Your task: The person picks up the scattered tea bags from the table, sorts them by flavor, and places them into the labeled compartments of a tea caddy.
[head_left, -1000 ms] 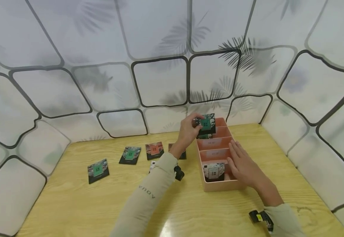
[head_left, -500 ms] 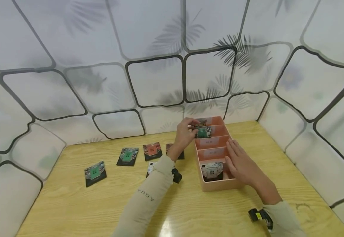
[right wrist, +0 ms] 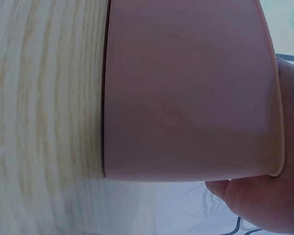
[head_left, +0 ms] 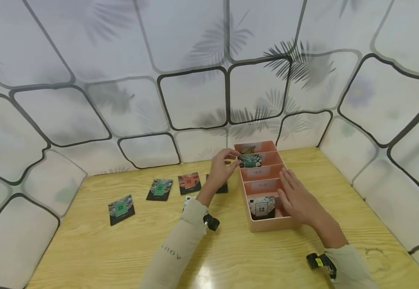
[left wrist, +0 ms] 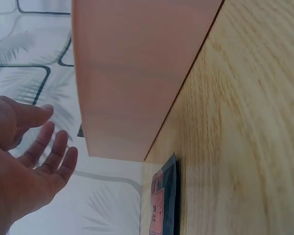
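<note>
A pink box (head_left: 271,225) with dividers stands on the table. My left hand (head_left: 221,165) is beside its left rim, fingers loosely bent with nothing between them; the left wrist view shows this hand (left wrist: 32,161) bare too, beside the box wall (left wrist: 132,73). A green-labelled packet (head_left: 250,161) stands in a rear compartment, close to the left fingertips. Behind it, a part of another packet (head_left: 247,150) shows. In the front compartment leans a white-labelled packet (head_left: 262,207). My right hand (head_left: 301,200) rests along the right rim with its fingers straight.
Left of the box lie two green-labelled packets, one (head_left: 121,209) farther left than the other (head_left: 159,189), and a red-labelled packet (head_left: 189,183). A dark packet (head_left: 223,188) and a whitish one (head_left: 187,201) are partly hidden by the left arm. Patterned cloth walls (head_left: 202,100) border the table.
My left hand has lowered the green-labelled packet into a rear compartment and let go of it, drawing back slightly left. The right hand has stayed on the rim.
</note>
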The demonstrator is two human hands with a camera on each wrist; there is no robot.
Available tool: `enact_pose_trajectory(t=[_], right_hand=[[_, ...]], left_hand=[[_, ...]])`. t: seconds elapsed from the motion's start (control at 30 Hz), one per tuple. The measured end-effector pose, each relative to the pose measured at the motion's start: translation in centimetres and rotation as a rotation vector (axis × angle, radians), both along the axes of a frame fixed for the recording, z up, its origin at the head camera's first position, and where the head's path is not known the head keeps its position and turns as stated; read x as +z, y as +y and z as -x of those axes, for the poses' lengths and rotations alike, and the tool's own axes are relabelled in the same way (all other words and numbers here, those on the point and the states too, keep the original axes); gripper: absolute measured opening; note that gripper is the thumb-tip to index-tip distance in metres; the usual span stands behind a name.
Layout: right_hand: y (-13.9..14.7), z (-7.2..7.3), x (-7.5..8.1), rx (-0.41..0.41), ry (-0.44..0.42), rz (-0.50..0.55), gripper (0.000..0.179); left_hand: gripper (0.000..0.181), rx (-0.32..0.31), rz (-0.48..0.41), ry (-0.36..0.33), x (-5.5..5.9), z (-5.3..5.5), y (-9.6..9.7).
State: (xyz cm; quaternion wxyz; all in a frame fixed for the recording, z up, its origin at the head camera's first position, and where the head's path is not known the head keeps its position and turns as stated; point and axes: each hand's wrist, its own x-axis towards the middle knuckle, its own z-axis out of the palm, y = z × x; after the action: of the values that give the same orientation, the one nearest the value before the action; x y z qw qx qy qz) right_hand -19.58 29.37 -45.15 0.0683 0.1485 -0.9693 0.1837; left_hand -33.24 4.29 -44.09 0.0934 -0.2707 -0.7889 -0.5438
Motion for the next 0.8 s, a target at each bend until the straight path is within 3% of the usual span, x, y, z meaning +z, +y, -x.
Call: enact_pose_trajectory(t=[0.13, 0.37, 0.6, 0.8], right_hand=[[0.1, 0.1, 0.1, 0.001, -0.005, -0.003, 0.063], [0.0, 0.3, 0.3, 0.005, -0.015, 0.003, 0.064], [0.1, 0.2, -0.1, -0.009, -0.009, 0.016, 0.065], [0.2, 0.0, -0.2, -0.006, -0.027, 0.031, 0.065]], left_hand=[[0.027, -0.023, -0.031, -0.064, 0.1, -1.2, -0.9], [0.027, -0.029, -0.095, -0.074, 1.2, -2.5, -2.6], [0.027, 0.034, -0.009, -0.046, 2.1, -3.3, -4.0], [0.026, 0.065, 0.050, -0.113, 1.2, -3.4, -5.1]])
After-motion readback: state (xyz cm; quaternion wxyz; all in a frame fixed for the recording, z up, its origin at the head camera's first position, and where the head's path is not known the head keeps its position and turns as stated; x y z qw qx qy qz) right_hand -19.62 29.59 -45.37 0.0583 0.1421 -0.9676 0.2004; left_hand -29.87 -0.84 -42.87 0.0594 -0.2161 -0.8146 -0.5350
